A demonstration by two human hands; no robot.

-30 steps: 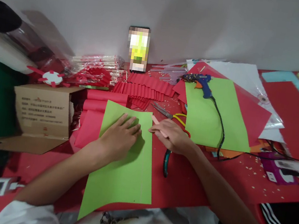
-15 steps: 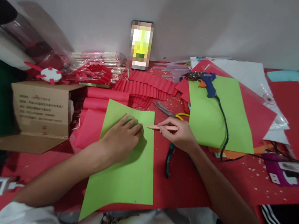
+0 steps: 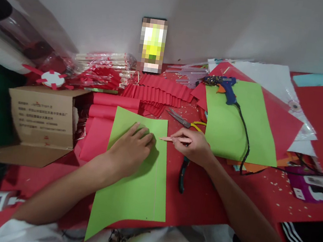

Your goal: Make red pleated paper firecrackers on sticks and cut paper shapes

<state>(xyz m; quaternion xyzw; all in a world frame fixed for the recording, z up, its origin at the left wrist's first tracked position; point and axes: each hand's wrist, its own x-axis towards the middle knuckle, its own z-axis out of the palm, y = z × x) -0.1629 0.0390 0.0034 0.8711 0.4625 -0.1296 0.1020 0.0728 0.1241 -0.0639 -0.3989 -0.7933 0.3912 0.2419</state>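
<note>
My left hand (image 3: pixel 130 148) lies flat on a sheet of light green paper (image 3: pixel 132 201), fingers stretched toward the far edge. In a pinch, my right hand (image 3: pixel 195 146) holds a slim pink pen (image 3: pixel 182 140); its tip points left, at the sheet near the right edge. Whether the tip touches the paper I cannot tell. A faint pale line runs down the sheet's right side. Behind my right hand lie scissors (image 3: pixel 180 118) with yellow handles. Partly hidden under that hand is a tool with a dark teal handle (image 3: pixel 183 176).
A blue glue gun (image 3: pixel 228 92) rests on another green sheet (image 3: pixel 231 135), its black cord trailing right. At left stands an open cardboard box (image 3: pixel 44 118). Pleated red paper (image 3: pixel 156 94) lies behind the sheet, and a phone (image 3: pixel 152 45) leans on the wall.
The view has shifted very slightly. Both hands stay in nearly the same place, with the pen tip still near the sheet's right edge.
</note>
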